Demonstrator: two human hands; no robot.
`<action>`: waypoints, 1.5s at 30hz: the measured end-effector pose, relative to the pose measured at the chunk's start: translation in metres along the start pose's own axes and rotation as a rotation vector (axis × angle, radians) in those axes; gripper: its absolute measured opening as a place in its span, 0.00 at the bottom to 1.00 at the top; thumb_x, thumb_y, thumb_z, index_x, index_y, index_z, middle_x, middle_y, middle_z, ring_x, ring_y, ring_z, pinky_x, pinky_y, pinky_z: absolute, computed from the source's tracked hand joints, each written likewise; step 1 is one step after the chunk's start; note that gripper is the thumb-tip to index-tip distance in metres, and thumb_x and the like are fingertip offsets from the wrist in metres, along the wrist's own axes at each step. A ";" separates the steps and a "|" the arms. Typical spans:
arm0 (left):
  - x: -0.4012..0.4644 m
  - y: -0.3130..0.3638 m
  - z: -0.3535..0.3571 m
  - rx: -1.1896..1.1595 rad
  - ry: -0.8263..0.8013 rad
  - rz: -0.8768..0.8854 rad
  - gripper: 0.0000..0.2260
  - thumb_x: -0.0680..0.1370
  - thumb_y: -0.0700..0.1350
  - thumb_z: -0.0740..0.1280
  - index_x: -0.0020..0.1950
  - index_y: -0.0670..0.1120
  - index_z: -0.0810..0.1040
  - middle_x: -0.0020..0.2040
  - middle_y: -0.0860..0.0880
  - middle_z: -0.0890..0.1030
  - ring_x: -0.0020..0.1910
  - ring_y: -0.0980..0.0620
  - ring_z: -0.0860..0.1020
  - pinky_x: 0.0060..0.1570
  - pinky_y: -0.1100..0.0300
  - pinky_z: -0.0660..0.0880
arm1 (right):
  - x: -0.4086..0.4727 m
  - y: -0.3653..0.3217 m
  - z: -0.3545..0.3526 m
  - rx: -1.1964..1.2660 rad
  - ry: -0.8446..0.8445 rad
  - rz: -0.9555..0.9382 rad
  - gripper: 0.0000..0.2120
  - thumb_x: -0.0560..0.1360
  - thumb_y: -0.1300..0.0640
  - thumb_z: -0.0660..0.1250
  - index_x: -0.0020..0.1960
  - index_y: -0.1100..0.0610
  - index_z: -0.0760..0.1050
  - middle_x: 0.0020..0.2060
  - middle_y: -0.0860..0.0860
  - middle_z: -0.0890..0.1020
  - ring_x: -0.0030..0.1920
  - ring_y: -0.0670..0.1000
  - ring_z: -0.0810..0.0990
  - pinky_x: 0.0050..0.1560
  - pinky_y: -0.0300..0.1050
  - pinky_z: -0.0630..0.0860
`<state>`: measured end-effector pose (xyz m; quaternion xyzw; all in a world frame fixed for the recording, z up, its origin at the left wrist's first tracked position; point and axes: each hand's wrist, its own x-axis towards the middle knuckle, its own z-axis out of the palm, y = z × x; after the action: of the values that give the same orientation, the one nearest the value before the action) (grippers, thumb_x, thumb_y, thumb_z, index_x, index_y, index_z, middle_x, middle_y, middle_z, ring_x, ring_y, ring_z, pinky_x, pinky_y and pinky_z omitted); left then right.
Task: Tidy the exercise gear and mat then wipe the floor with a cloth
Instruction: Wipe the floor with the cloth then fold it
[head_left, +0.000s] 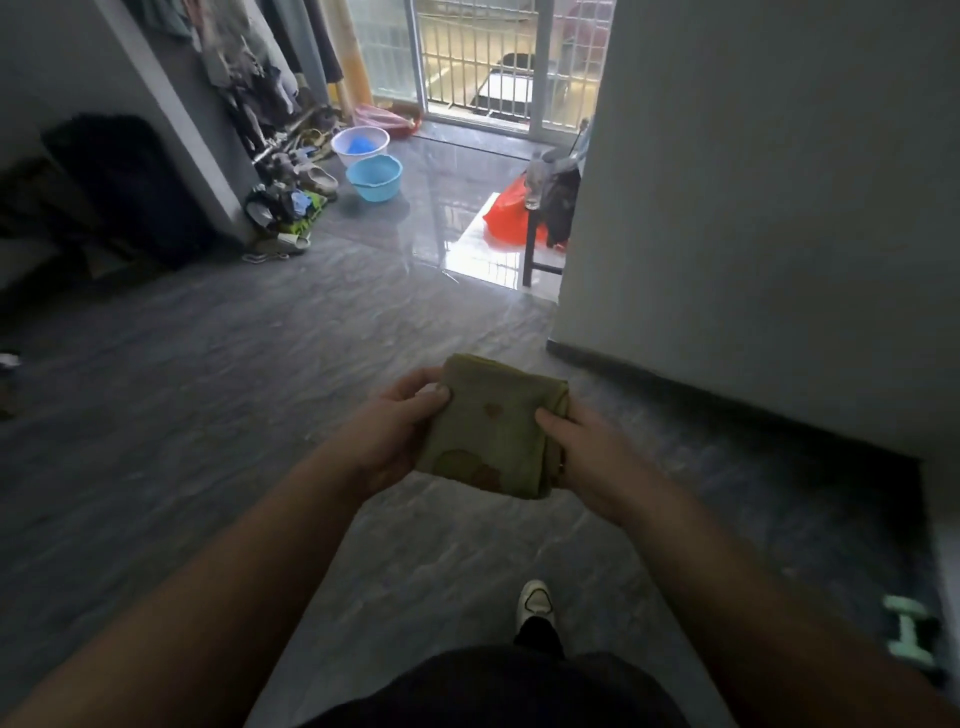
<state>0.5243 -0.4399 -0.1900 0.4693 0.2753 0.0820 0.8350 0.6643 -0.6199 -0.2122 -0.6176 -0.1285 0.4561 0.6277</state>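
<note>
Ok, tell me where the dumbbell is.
The mint-green dumbbell lies on the floor at the head view's lower right edge, beside the right forearm.

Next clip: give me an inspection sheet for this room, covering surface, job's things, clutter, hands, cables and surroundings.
Surface: grey glossy floor, bare in the middle.
Job's things: folded green cloth held in the air; mint dumbbell on the floor at lower right; no mat seen.
Clutter: shoes heaped by the left wall; blue basin and white basin on the floor; red bag by a chair.
Hands: left hand and right hand grip opposite edges of the cloth.
Cables: nothing seen.
Surroundings: barred balcony door ahead, hanging clothes at left, grey wall at right.
</note>
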 end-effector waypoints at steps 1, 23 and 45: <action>0.016 0.005 0.000 0.028 0.025 0.006 0.09 0.80 0.37 0.62 0.59 0.43 0.79 0.53 0.39 0.83 0.50 0.42 0.82 0.47 0.48 0.81 | 0.016 -0.008 -0.004 -0.061 0.006 -0.013 0.17 0.82 0.53 0.62 0.70 0.49 0.72 0.63 0.52 0.80 0.60 0.55 0.81 0.56 0.61 0.80; 0.202 0.163 -0.203 0.154 0.138 0.112 0.19 0.82 0.57 0.59 0.73 0.60 0.70 0.68 0.52 0.78 0.66 0.51 0.77 0.65 0.48 0.74 | 0.325 -0.110 0.237 -0.441 -0.140 -0.204 0.13 0.82 0.58 0.60 0.65 0.50 0.72 0.53 0.53 0.81 0.51 0.52 0.82 0.49 0.52 0.83; 0.499 0.378 -0.416 -0.056 0.275 -0.005 0.16 0.85 0.48 0.55 0.66 0.44 0.77 0.58 0.40 0.84 0.54 0.43 0.84 0.47 0.49 0.81 | 0.708 -0.211 0.368 -0.474 -0.040 -0.211 0.22 0.73 0.63 0.73 0.62 0.56 0.68 0.48 0.51 0.78 0.41 0.37 0.80 0.37 0.33 0.78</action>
<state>0.7636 0.2706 -0.2373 0.4293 0.3860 0.1510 0.8024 0.8746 0.1775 -0.2337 -0.7217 -0.3079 0.3572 0.5068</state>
